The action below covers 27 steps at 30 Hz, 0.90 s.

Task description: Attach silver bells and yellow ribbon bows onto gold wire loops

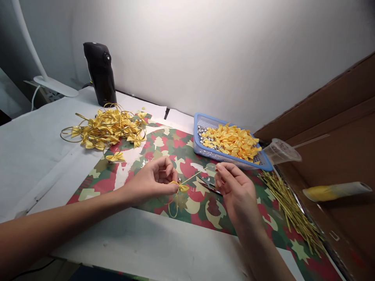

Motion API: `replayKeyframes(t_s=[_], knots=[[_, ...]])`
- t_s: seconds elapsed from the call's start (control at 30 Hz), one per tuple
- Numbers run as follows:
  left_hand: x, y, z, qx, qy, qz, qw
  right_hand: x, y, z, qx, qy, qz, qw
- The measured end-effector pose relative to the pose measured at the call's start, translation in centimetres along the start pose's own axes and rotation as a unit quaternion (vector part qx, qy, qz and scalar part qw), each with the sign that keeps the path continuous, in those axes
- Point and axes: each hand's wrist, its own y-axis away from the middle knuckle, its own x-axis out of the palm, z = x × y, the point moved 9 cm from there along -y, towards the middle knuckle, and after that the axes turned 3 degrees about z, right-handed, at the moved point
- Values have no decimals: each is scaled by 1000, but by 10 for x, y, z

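Note:
My left hand [152, 180] pinches a small yellow ribbon bow [182, 188] with a tiny silver bell beside it, just above the patterned red and green paper [193, 205]. A thin gold cord [195, 176] runs from the bow up to my right hand [234, 186], whose fingers are pinched on the cord's end. A loop of the cord hangs below the bow. Small scissors [208, 185] lie on the paper between my hands.
A heap of finished gold-looped bows [107, 128] lies at the back left. A blue basket [197, 145] holds loose yellow bows and silver bells. Gold cord lengths [290, 208] lie at the right, by a clear cup [281, 151]. A black device [100, 73] stands behind.

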Motion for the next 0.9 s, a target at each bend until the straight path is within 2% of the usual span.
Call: replayKeyframes(t_s=[0.2,0.5,0.9], knots=[[2,-1,-2,5,7,9,1000,-14,-4,4,6,-20,-59,998],[3,1,0,1,5,12,1000,-40,-17,14,-38,-55,-115,991],[3,-1,1,3,9,22,1000,-63,-21,28,-78,-45,-148,985]])
